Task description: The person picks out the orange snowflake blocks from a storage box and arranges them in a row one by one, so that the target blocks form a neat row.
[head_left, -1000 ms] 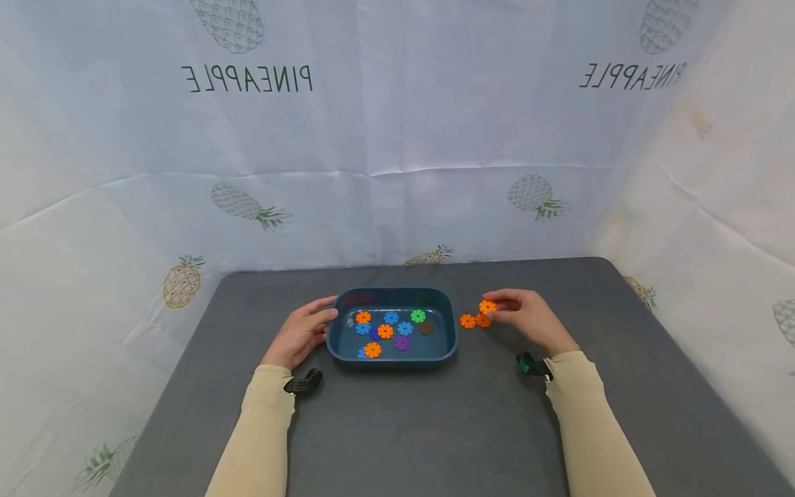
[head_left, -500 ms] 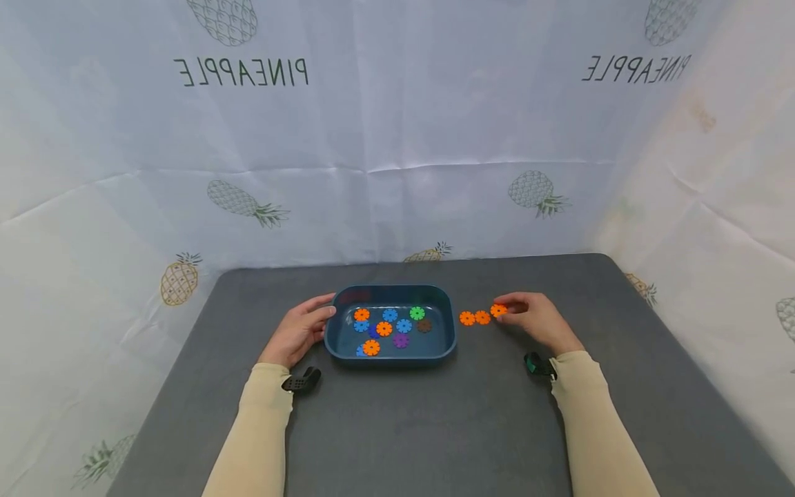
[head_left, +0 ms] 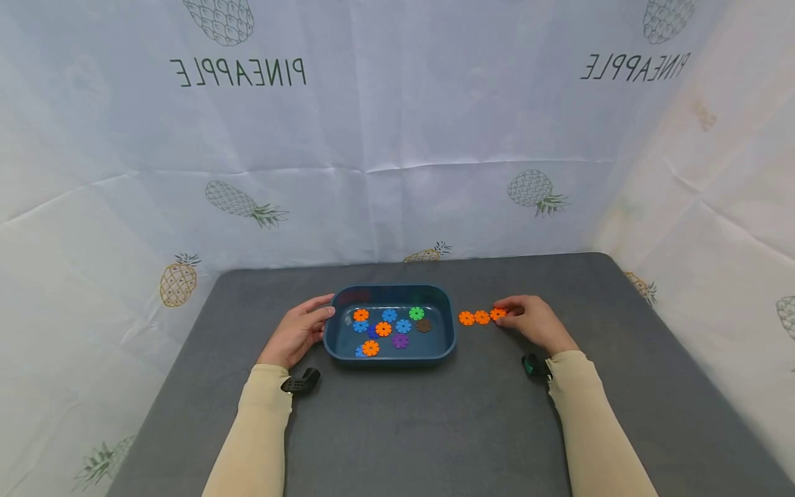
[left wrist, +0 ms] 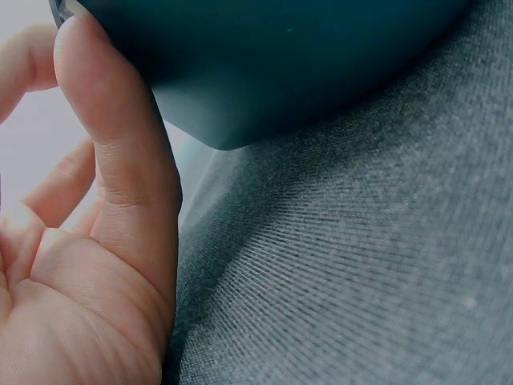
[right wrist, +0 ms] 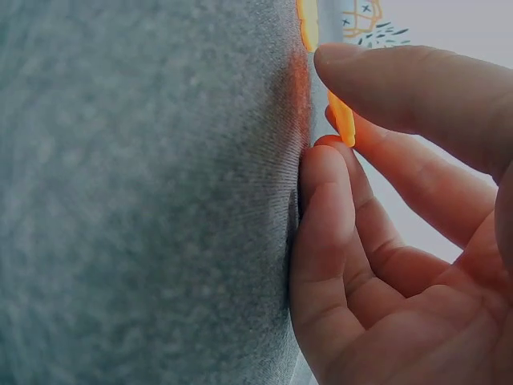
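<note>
A dark blue tray [head_left: 391, 360] stands on the table with several notched plastic discs inside. At its left end my left hand [head_left: 297, 334] grips the rim, the thumb [left wrist: 112, 120] bent over the edge in the left wrist view. Right of the tray, my right hand [head_left: 535, 323] pinches an orange notched disc [head_left: 498, 314] between thumb and fingers. In the right wrist view this orange disc [right wrist: 343, 122] is seen nearly edge-on and partly hidden by the thumb. Two more orange discs, a middle one [head_left: 482, 317] and a left one [head_left: 466, 318], lie in line with it.
The tray's discs include a green one [head_left: 417, 313], a brown one [head_left: 424, 326], a purple one [head_left: 400, 342], and several blue and orange ones. A grey cloth [head_left: 404, 435] covers the table. White pineapple-printed curtain [head_left: 397, 207] hangs behind and at the sides.
My right hand has moved the pinched orange disc rightward and down, from above the other two to the right end of their row. My left hand keeps its grip on the tray.
</note>
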Available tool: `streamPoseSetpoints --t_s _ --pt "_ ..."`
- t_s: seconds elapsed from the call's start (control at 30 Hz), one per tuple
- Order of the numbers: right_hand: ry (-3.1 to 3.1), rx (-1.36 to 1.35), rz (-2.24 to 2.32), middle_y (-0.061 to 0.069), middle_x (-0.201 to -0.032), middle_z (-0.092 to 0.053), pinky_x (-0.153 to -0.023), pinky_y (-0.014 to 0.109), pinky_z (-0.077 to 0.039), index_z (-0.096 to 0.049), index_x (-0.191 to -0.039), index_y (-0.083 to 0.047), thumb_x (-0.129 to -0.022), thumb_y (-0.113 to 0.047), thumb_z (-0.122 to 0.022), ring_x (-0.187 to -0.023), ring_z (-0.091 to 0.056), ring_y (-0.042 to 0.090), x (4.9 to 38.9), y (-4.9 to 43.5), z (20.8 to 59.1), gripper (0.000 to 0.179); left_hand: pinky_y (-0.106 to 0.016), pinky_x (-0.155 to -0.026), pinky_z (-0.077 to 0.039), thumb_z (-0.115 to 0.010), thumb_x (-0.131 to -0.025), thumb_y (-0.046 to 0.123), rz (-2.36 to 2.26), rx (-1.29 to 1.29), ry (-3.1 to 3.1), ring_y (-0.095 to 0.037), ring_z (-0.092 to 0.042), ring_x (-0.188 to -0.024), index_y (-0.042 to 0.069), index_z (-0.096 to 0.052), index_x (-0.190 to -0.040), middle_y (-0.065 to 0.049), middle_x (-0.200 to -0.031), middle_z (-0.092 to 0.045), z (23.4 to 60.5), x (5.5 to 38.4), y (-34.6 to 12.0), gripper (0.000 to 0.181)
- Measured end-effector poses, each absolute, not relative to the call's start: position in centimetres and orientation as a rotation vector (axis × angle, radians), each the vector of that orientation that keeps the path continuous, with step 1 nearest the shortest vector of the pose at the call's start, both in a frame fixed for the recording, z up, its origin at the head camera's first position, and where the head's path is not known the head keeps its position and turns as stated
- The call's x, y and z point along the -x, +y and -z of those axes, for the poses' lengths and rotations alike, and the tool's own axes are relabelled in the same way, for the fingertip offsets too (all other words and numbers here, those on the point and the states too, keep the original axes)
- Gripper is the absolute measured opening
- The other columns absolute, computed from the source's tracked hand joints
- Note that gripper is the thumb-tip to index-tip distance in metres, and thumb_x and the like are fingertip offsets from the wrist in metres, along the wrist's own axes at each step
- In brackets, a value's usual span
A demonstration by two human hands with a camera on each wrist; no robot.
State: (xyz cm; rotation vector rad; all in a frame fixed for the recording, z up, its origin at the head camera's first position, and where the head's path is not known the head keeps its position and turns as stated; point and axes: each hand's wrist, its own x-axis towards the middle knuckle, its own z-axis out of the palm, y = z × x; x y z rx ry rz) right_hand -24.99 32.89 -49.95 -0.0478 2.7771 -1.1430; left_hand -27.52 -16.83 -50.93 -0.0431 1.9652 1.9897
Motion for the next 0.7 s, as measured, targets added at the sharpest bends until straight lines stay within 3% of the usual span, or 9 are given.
streamPoseSetpoints --t_s 0.7 --pt "2.797 0.016 1.119 0.019 -0.132 -0.070 -0.094 0.047 -0.058 -0.072 -0.139 -0.007 -0.102 -0.020 -0.076 -0.103 -0.066 0.027 25.02 32.46 50.10 0.039 -0.024 -0.081 -0.062 -0.073 -0.105 0.035 -1.989 0.072 1.968 -0.012 -0.071 -0.089 0.016 -0.050 -0.162 -0.002 -0.121 -0.073 50.83 27.39 -16.78 0.065"
